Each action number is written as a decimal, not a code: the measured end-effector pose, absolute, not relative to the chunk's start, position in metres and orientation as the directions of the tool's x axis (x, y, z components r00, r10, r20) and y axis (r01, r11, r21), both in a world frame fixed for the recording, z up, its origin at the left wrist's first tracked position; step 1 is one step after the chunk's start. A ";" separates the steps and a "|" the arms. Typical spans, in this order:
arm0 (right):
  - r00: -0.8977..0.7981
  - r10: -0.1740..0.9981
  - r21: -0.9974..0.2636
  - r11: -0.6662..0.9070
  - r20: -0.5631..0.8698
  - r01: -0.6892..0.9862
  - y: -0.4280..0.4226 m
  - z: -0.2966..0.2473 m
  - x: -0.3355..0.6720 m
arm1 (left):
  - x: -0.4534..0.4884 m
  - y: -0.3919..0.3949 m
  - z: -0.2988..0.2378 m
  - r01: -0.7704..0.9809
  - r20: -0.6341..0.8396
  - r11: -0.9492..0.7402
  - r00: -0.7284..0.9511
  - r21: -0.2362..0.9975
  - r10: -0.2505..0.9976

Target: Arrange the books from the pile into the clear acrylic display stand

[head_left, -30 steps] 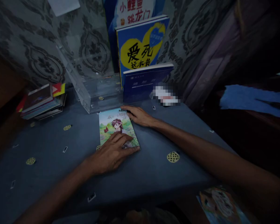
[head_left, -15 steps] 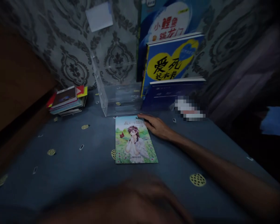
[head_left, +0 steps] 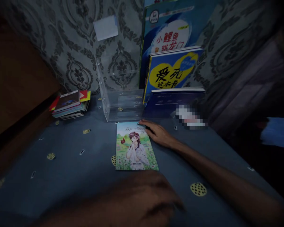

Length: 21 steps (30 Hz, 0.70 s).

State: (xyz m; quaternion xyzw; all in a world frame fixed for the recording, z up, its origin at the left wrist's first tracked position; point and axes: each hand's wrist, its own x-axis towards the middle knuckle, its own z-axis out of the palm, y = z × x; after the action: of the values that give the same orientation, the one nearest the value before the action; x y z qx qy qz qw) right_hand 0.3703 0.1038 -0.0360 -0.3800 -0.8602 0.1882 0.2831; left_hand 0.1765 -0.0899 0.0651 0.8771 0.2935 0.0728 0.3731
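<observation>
A thin book with a drawn figure, flowers and a red butterfly on its cover lies flat, face up, at the middle of the table. My right hand rests at its top right corner, fingers stretched out and touching the cover's edge. Low in the view, close below the book's bottom edge, is my left hand. Motion smears it, and its fingers are bent down and partly hidden.
Behind the book stands a clear acrylic rack. Its right side holds a blue-and-yellow book, a dark blue book and a taller picture book. A stack of small books lies left on the patterned tablecloth.
My left hand has moved up, nearer to the book's bottom edge. The view has tilted up slightly, while my right hand stays at the book's top right corner.
</observation>
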 end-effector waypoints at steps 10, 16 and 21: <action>-0.341 0.836 -0.561 0.544 0.430 0.624 0.079 -0.020 0.371 | 0.134 -0.043 0.017 0.900 0.074 -0.433 0.429 0.049 0.900; -0.355 0.851 -0.594 0.525 0.388 0.609 0.069 -0.021 0.373 | 0.140 -0.040 0.027 0.913 0.057 -0.407 0.407 0.000 0.912; -0.353 0.854 -0.609 0.519 0.381 0.599 0.070 -0.019 0.373 | 0.173 -0.051 0.033 0.903 -0.042 -0.426 0.425 -0.053 0.904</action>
State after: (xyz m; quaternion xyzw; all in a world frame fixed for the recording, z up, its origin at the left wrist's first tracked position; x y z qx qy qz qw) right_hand 0.3734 0.0704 -0.0192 -0.4536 -0.8012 0.1860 0.3433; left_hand 0.1726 -0.0507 0.0329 0.8439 0.5355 -0.0317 -0.0112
